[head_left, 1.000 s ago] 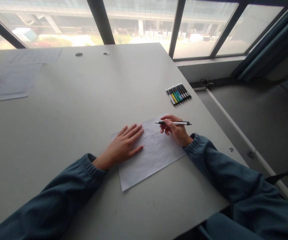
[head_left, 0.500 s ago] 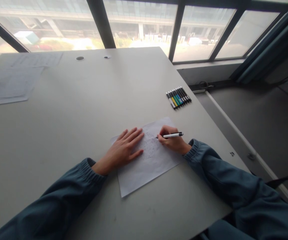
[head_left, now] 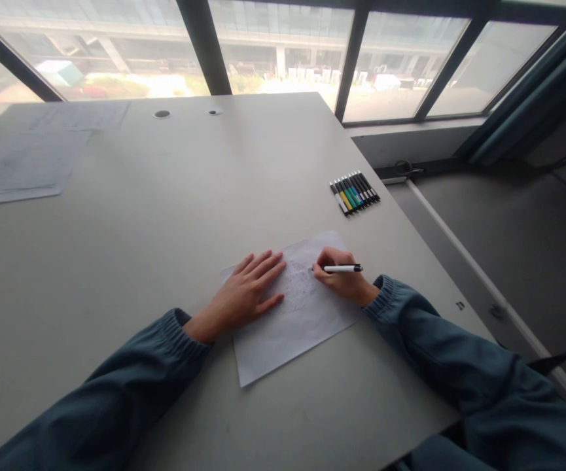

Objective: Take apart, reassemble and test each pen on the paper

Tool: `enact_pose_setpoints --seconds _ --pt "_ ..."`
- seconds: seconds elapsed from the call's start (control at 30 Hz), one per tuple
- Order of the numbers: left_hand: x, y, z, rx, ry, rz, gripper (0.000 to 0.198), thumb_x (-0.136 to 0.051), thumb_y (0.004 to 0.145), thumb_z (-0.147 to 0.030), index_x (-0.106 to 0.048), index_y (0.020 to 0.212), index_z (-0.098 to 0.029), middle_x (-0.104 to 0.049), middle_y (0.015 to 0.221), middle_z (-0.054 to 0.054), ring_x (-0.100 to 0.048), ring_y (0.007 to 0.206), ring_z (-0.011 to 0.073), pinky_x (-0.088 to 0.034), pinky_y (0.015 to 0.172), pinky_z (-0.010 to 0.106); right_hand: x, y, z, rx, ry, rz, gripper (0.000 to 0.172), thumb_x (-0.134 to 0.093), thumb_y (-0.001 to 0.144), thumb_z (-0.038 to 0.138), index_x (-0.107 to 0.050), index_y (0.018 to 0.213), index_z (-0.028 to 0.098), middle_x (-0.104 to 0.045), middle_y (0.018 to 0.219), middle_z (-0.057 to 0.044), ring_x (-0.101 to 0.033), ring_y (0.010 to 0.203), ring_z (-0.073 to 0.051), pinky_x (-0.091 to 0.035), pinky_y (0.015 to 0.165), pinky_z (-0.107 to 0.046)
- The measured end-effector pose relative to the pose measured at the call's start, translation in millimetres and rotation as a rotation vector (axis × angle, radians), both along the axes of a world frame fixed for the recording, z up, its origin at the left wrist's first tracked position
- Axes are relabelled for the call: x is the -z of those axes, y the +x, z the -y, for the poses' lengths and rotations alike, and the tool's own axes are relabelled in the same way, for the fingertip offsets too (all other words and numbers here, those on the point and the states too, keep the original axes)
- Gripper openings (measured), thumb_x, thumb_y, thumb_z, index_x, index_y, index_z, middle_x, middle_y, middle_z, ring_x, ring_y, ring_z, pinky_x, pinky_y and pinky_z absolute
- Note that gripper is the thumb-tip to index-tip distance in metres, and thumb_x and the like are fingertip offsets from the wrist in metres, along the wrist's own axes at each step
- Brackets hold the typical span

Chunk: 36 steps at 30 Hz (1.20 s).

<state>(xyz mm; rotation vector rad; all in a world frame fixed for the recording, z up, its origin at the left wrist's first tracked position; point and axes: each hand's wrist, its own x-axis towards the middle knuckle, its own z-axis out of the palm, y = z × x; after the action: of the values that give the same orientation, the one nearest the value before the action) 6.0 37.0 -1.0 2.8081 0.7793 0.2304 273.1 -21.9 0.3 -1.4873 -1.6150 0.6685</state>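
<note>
A sheet of paper (head_left: 283, 350) lies at a slant on the white table, with faint pen marks across its middle. My left hand (head_left: 246, 288) rests flat on the left part of the sheet, fingers spread. On the right side of the sheet, my right hand (head_left: 341, 273) grips a white and black pen (head_left: 342, 268). The pen's tip is at the paper, by the marks; whether it touches cannot be made out. Beyond the sheet, a row of several pens (head_left: 354, 194) with black, white, yellow, green and blue parts lies side by side.
The white table (head_left: 175, 196) runs up to the windows, its right edge close to the pen row. More written sheets (head_left: 32, 157) lie at the far left. Two round cable holes (head_left: 161, 114) sit near the back edge. A dark curtain (head_left: 513, 111) hangs at the right.
The view has shifted slightly, so everything sits a little further right. The pen in my right hand is tilted a bit differently, lying flatter. My left hand stays on the sheet.
</note>
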Motion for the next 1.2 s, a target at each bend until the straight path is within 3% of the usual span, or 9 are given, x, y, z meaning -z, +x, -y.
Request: enact_pose_setpoints --seconds 0.13,0.33,0.5,0.7,0.93,1.07,1.2 --pt "-0.2 0.0 -0.1 0.0 0.002 -0.002 0.068 -0.049 0.098 -0.055 -0.035 0.158 -0.027 -0.034 0.164 0.007 -0.03 0.154 0.0296 -0.024 0.127 0.053 -1.4 -0.5 1.5 -0.063 -0.014 0.002 0.018 -0.065 0.082 0.025 -0.055 0.068 0.021 -0.059 0.061 0.002 -0.05 0.056 -0.012 -0.038 0.056 -0.027" --pt "0.0 -0.5 -0.1 0.002 0.005 -0.001 0.068 -0.048 0.098 -0.056 -0.033 0.158 -0.028 -0.033 0.165 0.006 -0.029 0.154 0.0291 -0.023 0.128 0.052 -2.5 -1.8 1.6 0.017 0.014 0.015 0.02 -0.065 0.082 0.025 -0.052 0.067 0.022 -0.058 0.061 0.002 -0.048 0.054 -0.012 -0.037 0.055 -0.027" --pt "-0.4 -0.2 -0.6 0.003 0.008 -0.023 0.067 -0.047 0.099 -0.056 -0.033 0.158 -0.027 -0.031 0.165 0.006 -0.028 0.155 0.0291 -0.022 0.128 0.052 -1.0 -1.9 2.2 -0.053 0.012 0.014 0.019 -0.064 0.083 0.025 -0.053 0.068 0.022 -0.057 0.061 0.003 -0.048 0.055 -0.012 -0.036 0.055 -0.027" --pt "-1.6 0.4 -0.3 0.006 0.011 -0.024 0.067 -0.046 0.099 -0.055 -0.033 0.158 -0.026 -0.031 0.166 0.007 -0.027 0.155 0.0291 -0.022 0.128 0.052 -1.1 -1.6 2.3 -0.039 0.021 0.014 0.02 -0.064 0.084 0.024 -0.051 0.069 0.022 -0.056 0.062 0.003 -0.047 0.056 -0.012 -0.036 0.056 -0.028" --pt "-3.8 0.7 0.4 0.027 0.031 -0.005 0.066 -0.048 0.099 -0.055 -0.033 0.158 -0.027 -0.031 0.166 0.007 -0.027 0.155 0.0304 -0.023 0.127 0.053 2.7 -1.1 0.8 -0.039 0.028 -0.099 0.02 -0.067 0.088 0.035 -0.058 0.077 0.021 -0.062 0.069 0.001 -0.054 0.062 -0.013 -0.042 0.06 -0.028" --pt "-8.0 3.9 1.7 -0.02 0.075 0.127 0.075 -0.054 0.098 -0.053 -0.024 0.161 -0.026 -0.035 0.163 0.012 -0.029 0.153 0.0332 -0.03 0.124 0.054 -2.0 -3.5 1.1 -0.031 0.067 -0.252 0.021 -0.072 0.086 0.038 -0.062 0.086 0.02 -0.064 0.072 0.001 -0.058 0.063 -0.013 -0.046 0.059 -0.026" --pt "-10.7 10.9 5.3 -0.099 0.097 0.364 0.077 -0.06 0.096 -0.047 -0.024 0.16 -0.025 -0.054 0.148 0.014 -0.046 0.141 0.0313 -0.043 0.115 0.05 -11.3 -6.3 3.0 -0.141 0.03 -0.355 0.018 -0.073 0.086 0.035 -0.07 0.095 0.019 -0.073 0.087 -0.005 -0.064 0.071 -0.015 -0.052 0.065 -0.028"
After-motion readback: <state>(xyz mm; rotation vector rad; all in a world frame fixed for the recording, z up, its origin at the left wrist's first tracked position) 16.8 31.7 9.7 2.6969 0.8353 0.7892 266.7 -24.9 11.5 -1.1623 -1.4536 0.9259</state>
